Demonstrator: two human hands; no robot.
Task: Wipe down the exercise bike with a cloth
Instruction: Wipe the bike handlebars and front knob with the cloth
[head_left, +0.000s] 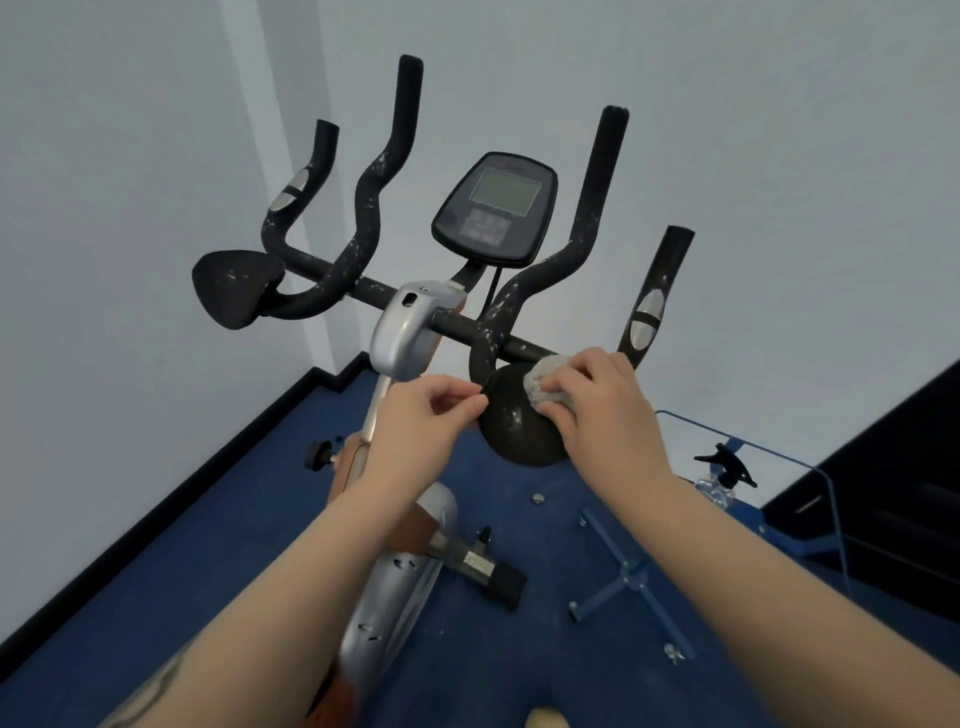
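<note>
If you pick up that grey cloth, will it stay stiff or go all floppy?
Probably floppy: the grey cloth is scrunched into a lump under the right hand and bends over the round elbow pad. It likely weighs little, since curled fingers alone press it there. It probably will not slide easily, as its surface looks rough and fuzzy.

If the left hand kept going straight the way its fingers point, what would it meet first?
Probably the round black elbow pad: the left hand points right, fingertips at its edge. Depth is unclear.

matt black foam elbow pad (511, 421), nubbly grey cloth (545, 382), glossy silver plastic bike shroud (402, 332)
</note>
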